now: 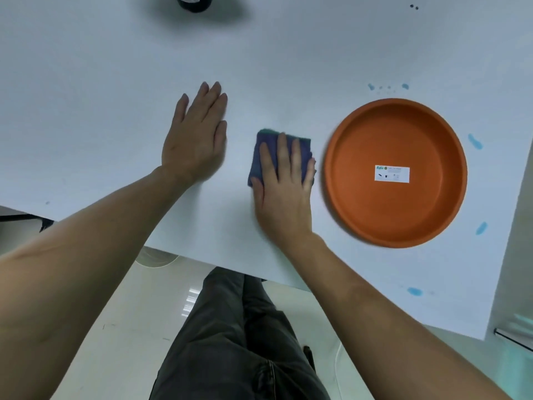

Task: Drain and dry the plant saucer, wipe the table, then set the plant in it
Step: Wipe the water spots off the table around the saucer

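Head view: the right hand (pixel 284 180) lies flat, fingers spread, pressing a blue cloth (pixel 281 155) onto the white table (pixel 101 82). The left hand (pixel 196 134) rests open, palm down, at its 9 o'clock — holding nothing. The orange saucer (pixel 395 215) sits upright at the cloth's 3 o'clock, blue drops (pixel 475 141) around it.
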